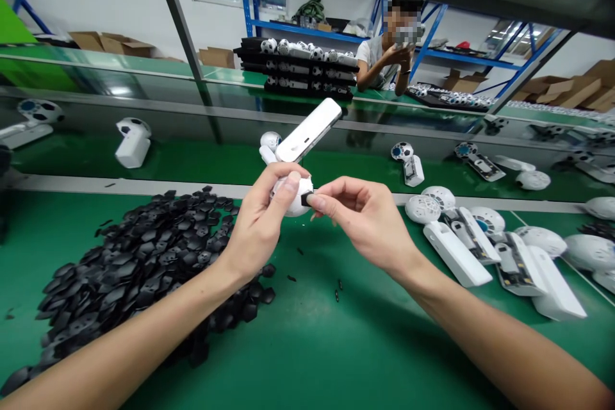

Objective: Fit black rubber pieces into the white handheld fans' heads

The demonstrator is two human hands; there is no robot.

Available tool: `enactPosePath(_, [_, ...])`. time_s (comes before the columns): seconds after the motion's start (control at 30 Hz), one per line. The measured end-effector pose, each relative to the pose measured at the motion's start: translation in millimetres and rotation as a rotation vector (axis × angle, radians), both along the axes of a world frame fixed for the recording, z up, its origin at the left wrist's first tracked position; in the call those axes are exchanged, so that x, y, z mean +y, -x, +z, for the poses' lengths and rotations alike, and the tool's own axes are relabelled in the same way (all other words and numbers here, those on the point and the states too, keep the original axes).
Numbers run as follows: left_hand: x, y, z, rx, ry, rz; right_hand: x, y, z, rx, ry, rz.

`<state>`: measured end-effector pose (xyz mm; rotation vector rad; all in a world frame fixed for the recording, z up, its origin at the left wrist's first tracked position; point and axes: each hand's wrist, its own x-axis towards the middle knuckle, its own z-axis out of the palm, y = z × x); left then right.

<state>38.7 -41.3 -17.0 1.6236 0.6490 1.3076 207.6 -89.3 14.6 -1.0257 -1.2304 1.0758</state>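
Note:
A white device (310, 131) with a flat oblong body and a round head is up in front of me, above the green table. My left hand (262, 221) wraps round its round head, thumb on top. Between the thumb and fingers of my right hand (368, 218) is a small black piece (306, 198), which touches the right side of the round head. The fingers cover much of the head. A large heap of black pieces (144, 262) lies to the left, partly behind my left forearm.
White devices (456, 253) lie grouped on the green table (307, 346) at right. Beyond the table edge, more devices (133, 144) rest on a green strip. Stacked black trays (307, 70) and a person (384, 61) holding something are further back.

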Motion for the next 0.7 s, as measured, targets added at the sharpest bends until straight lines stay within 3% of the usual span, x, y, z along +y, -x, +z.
enactPosePath(0.23, [-3.1,-3.4,5.3,0.095,-0.101,0.077,-3.8,-2.2,-2.9,-0.132,-0.079,-0.03])
enactPosePath(0.43, [2.5,-3.2,6.2,0.032,-0.109,0.134,-9.0,-10.9,11.7,-0.198,-0.105,0.112])
enactPosePath(0.57, [11.6,-1.2,10.9,-0.136,0.062,0.052,-14.1,-10.5,13.0,-0.26,-0.143,-0.015])
enactPosePath(0.7, [18.9,1.8,18.1,-0.222,0.244,-0.008,-17.9,5.8,-12.5,-0.654,-0.103,0.144])
